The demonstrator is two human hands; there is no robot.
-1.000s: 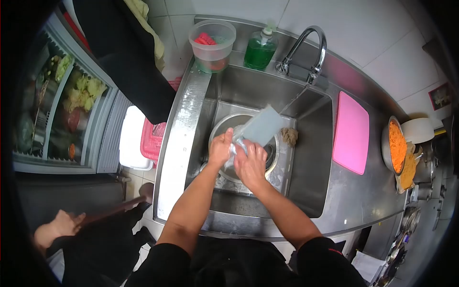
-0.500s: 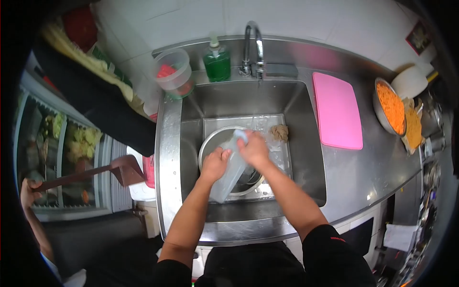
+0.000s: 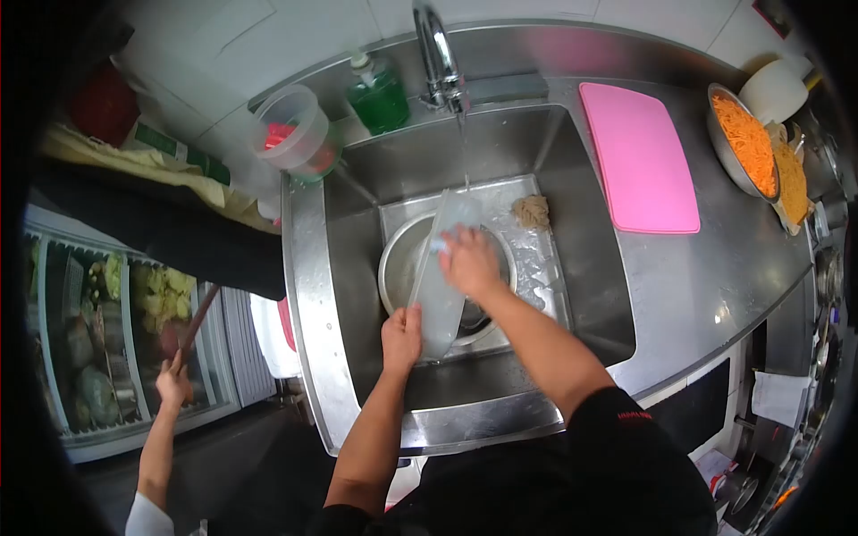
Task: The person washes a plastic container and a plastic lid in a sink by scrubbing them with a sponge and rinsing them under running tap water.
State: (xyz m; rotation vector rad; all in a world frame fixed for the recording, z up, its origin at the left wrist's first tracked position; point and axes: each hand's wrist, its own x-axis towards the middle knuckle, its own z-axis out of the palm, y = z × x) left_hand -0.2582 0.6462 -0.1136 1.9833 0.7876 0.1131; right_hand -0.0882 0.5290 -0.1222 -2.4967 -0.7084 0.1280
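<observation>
My left hand (image 3: pixel 402 339) grips the near left edge of a translucent plastic lid (image 3: pixel 438 317), thumb along the rim. Tilted lengthwise, the lid is above a round metal bowl (image 3: pixel 384 279) in the sink. My right hand (image 3: pixel 474 263), a little blurred, presses a light-blue sponge (image 3: pixel 438 243) against the lid's face; the fingers partly hide it. Behind them a thin stream of water falls from the faucet (image 3: pixel 438 62). A crumpled brown cloth or pad (image 3: pixel 531 212) lies right of the bowl on the sink floor.
A clear tub (image 3: pixel 295 134) with red items and a green soap bottle (image 3: pixel 377 94) stand behind the sink (image 3: pixel 581 232). Rightward are a pink cutting board (image 3: pixel 639 161) and a bowl of shredded orange food (image 3: pixel 746 147). At left, another person's hand (image 3: pixel 174 384) holds a brown handle near a food cooler.
The lid now stands more upright lengthwise, and my left hand has slid toward its near end. My right hand works across its face. The other person's hand moved right; the view shifted.
</observation>
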